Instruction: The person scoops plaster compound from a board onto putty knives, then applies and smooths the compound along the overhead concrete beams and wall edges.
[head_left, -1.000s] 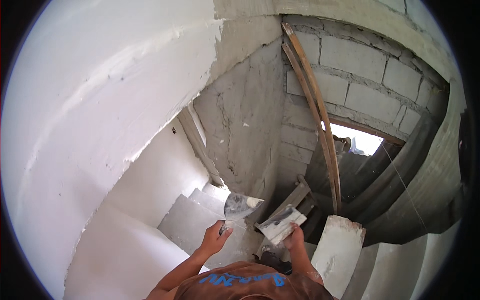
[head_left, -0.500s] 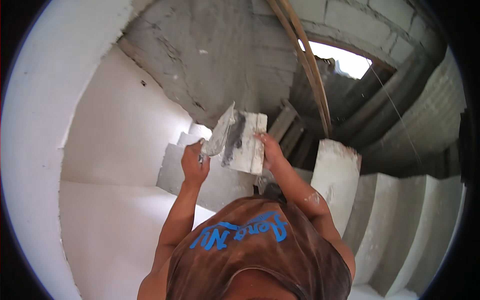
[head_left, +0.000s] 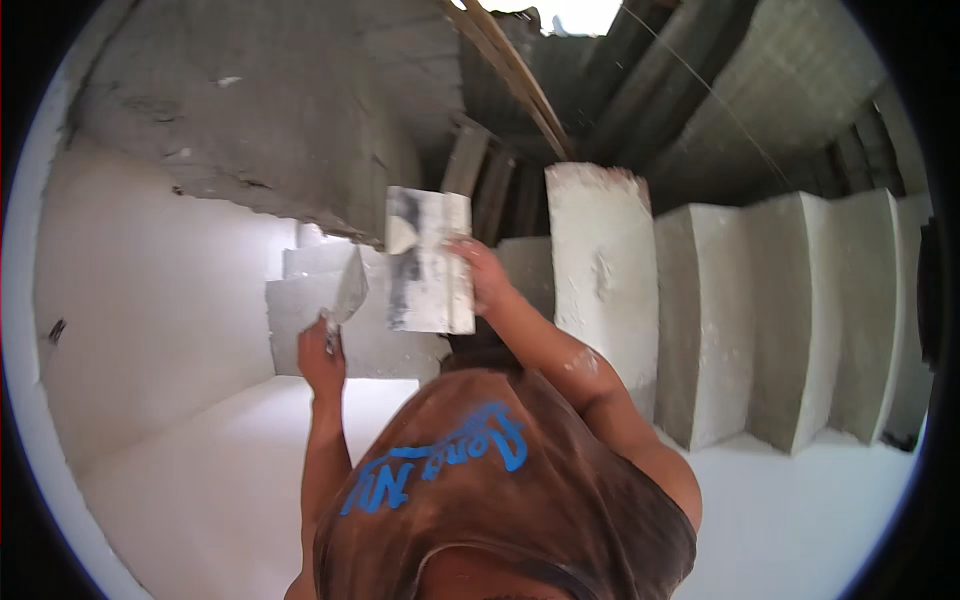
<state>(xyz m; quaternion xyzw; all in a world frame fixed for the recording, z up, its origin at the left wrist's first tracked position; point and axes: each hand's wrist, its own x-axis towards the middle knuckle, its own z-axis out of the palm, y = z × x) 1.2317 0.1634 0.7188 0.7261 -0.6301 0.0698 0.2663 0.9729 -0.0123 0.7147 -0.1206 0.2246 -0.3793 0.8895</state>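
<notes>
My left hand [head_left: 322, 358] is closed around the handle of a metal trowel [head_left: 348, 287], whose pointed blade stands up, whitened with plaster. My right hand [head_left: 480, 272] grips a flat rectangular plasterer's float [head_left: 423, 285] along its right side. The float's face carries white plaster, a dark grey smeared band and a pale dab near the upper left. The trowel blade is to the left of the float, with a small gap between them. My brown sleeveless shirt [head_left: 500, 470] with blue lettering fills the lower middle, and white dried smears mark my right forearm.
A plastered upright slab [head_left: 603, 270] stands right of my hands, beside concrete steps [head_left: 770, 320]. More steps [head_left: 285, 310] lie to the left, by a white wall [head_left: 170, 310]. Rough concrete [head_left: 250, 120] hangs above. Long timber strips [head_left: 515, 75] lean among dark corrugated sheets [head_left: 760, 100].
The view has tilted further down, raising the surroundings in the picture. My left hand has drawn the trowel leftward, off the float it overlapped half a second ago. The float has shifted left and up.
</notes>
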